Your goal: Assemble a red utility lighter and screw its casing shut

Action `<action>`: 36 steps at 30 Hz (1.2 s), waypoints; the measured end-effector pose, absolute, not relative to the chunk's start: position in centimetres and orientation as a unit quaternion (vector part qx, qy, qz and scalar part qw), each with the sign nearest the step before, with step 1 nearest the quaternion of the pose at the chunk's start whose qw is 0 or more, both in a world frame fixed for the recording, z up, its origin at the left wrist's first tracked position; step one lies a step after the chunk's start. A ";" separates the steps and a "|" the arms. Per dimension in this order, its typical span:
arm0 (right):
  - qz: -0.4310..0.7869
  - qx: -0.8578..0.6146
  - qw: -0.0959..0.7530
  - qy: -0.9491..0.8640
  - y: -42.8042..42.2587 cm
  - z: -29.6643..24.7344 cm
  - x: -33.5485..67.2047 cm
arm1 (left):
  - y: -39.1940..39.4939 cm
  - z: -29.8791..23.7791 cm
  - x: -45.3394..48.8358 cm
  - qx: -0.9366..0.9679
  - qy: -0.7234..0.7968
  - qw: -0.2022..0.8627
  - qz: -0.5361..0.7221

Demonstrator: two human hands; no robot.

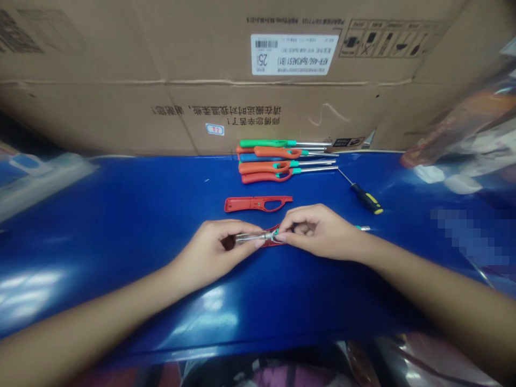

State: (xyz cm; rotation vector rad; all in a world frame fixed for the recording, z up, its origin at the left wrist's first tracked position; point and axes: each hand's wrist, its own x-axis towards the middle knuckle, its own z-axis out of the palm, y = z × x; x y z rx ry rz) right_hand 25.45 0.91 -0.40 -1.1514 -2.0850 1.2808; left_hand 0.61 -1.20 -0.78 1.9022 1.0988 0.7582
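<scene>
My left hand (223,244) is closed around a clear fuel tank (248,236) with a metal-coloured valve end. My right hand (308,231) is pinched at that valve end, its fingertips on a small part I cannot make out; a bit of teal shows beside them. Under the fingertips lies a red lighter shell half (272,243), mostly covered by both hands. Another red shell half (258,203), its inside facing up, rests on the table just beyond. A metal tip (365,228) with a teal collar sticks out behind my right wrist.
Several stick lighters (266,167) in green, orange, blue and red lie stacked at the back of the blue table (161,188). A black-and-yellow screwdriver (366,199) lies right of them. Behind stands a cardboard box (201,64). Blurred plastic-wrapped items (463,129) are at right.
</scene>
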 end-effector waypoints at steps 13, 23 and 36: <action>0.504 -0.411 0.219 -0.727 0.9 0.0 25.4 | -1.2 -0.6 0.5 0.740 0.444 0.413 0.289; 0.529 -0.410 0.221 -0.710 1.0 0.1 25.4 | -1.1 -0.7 0.5 0.737 0.449 0.415 0.288; 0.533 -0.408 0.223 -0.707 1.0 0.0 25.4 | -1.1 -0.5 0.6 0.741 0.442 0.415 0.288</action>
